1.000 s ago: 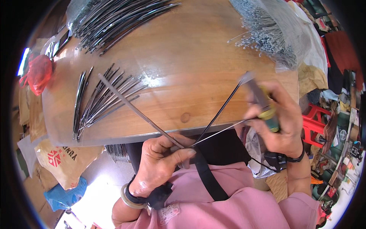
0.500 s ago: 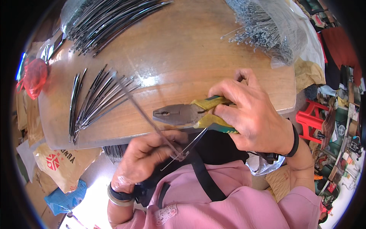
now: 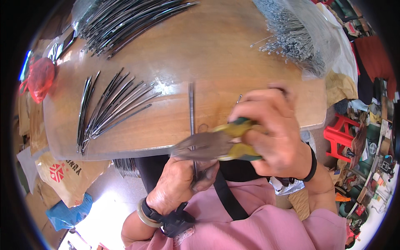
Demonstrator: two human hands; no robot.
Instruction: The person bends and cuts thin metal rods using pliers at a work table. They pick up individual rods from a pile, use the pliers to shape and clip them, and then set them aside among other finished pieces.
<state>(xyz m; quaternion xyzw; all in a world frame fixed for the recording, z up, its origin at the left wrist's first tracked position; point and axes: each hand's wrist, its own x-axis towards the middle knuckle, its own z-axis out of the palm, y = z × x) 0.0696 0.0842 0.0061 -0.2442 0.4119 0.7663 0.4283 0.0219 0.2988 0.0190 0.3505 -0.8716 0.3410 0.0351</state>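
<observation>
My left hand [image 3: 177,181] is closed on a long, thin dark metal strip [image 3: 191,108], which stands up from the fingers and points away from me over the table edge. In my right hand [image 3: 275,133] are combination pliers [image 3: 204,146] with yellow-green handles. Motion blurs their jaws, which cross in front of the strip just above my left fingers; whether they grip it I cannot tell. A small bright wire end [image 3: 239,98] shows beside my right fingers. To the left, several similar metal strips [image 3: 114,104] lie fanned out on the table.
A big bundle of dark strips [image 3: 129,23] lies at the far left of the wooden table [image 3: 216,54]. Thin looped wires [image 3: 293,39] fill a clear bag at the far right. A red plastic bag [image 3: 41,79] hangs at the left; a red stool [image 3: 339,137] stands at the right.
My left hand has moved right and turned, bringing its strip from a leftward slant to nearly upright. The pliers have come down and nearer, in front of the strip.
</observation>
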